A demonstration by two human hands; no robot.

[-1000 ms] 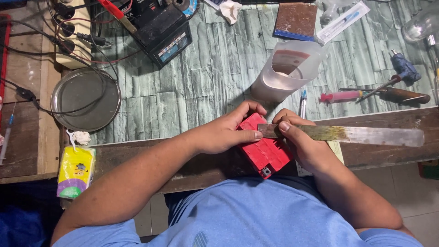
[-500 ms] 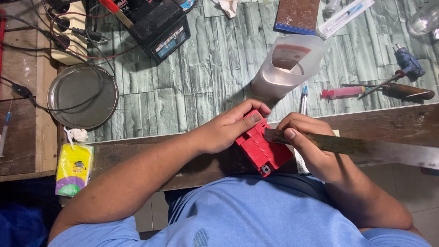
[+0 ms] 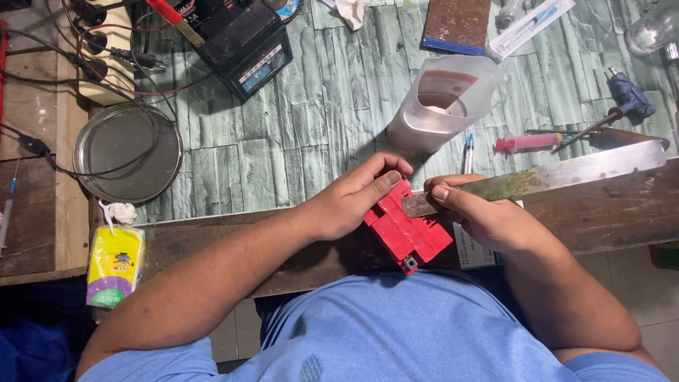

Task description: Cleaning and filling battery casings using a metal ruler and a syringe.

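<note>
Nearest me, my left hand (image 3: 350, 205) curls over the red plastic casing (image 3: 407, 230), fingers closed on its top edge, pinning it to the wooden bench edge (image 3: 601, 212) at about six o'clock. My right hand (image 3: 488, 216) is clamped around a long flat blade (image 3: 552, 177), thumb pressing its tip against the casing's upper seam. I judge the prying barely begun: the casing looks whole and shut. Farther off, at twelve o'clock, stands a translucent jug (image 3: 445, 99); at ten, a round metal lid (image 3: 127, 152).
</note>
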